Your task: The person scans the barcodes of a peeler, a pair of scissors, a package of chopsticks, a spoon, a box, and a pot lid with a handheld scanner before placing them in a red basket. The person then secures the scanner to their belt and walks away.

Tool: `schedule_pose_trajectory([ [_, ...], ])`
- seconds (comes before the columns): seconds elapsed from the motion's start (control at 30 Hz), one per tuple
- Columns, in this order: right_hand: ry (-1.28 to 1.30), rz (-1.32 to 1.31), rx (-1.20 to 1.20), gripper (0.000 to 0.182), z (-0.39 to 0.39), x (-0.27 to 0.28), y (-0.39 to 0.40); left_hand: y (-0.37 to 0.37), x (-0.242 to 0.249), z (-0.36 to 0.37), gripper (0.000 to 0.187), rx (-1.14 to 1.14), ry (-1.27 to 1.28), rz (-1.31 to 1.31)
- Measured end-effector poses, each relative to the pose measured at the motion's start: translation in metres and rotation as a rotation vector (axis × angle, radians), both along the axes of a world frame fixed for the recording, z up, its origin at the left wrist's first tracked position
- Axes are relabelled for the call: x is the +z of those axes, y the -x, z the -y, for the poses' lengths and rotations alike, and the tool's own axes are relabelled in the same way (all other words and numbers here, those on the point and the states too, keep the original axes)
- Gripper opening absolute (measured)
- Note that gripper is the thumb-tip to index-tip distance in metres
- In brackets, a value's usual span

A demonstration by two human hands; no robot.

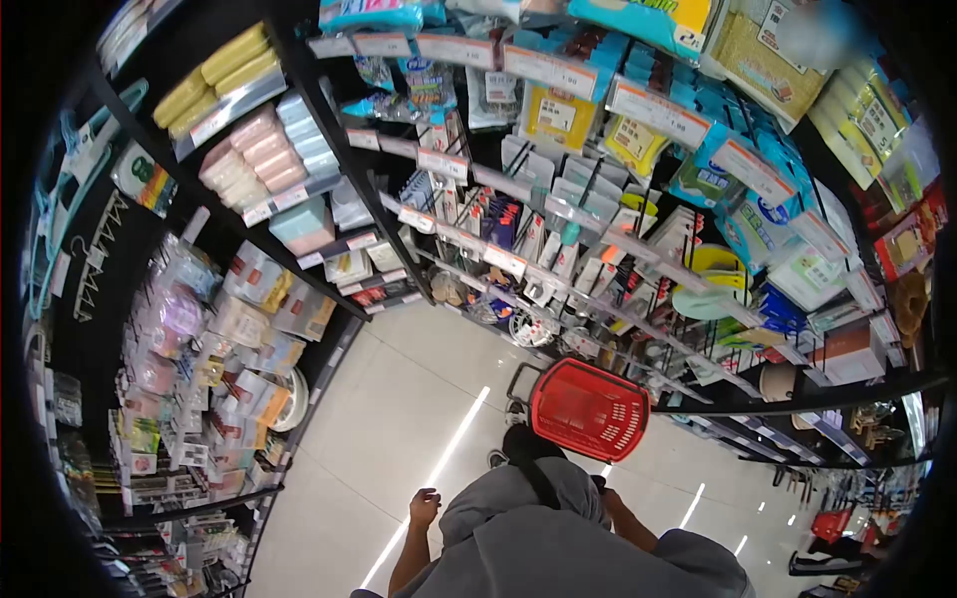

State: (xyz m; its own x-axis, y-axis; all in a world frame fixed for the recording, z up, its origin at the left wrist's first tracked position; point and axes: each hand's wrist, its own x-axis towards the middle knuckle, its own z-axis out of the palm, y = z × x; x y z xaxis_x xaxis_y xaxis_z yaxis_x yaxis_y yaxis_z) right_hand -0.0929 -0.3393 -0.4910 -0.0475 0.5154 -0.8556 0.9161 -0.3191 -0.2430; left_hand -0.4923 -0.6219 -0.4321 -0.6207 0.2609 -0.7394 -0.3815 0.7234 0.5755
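My left hand (426,507) hangs beside my left hip over the floor, fingers loosely bent, with nothing visible in it. On the other side, my right hand (609,496) is low against my right hip, its fingers curled at a small dark thing (599,481); I cannot tell what that is. Just ahead of my legs is a red plastic shopping basket (573,404) with slotted walls and a black handle (520,381) sticking out at its left. The near edge of the basket lies close to my right hand. A dark strap (538,480) runs down my front.
Shelving (598,239) with price tags, sponges, cloths and hanging kitchen goods curves across the front and right. Stacked folded towels (239,75) and hanging packets (214,349) fill the left rack. Light tiled floor (399,399) runs between the racks.
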Motion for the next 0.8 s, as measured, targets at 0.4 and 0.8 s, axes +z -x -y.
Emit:
schedule_pose_trajectory([
  [0.4,-0.053,-0.599,-0.510,0.016,-0.123,0.098,0.152,0.161,0.053,-0.200,0.032,-0.469,-0.141,-0.733],
  [0.8,0.156,-0.149,-1.278,0.012,0.035,0.078,0.110,0.222,0.185,-0.547,0.078,-0.499,-0.926,-0.952],
])
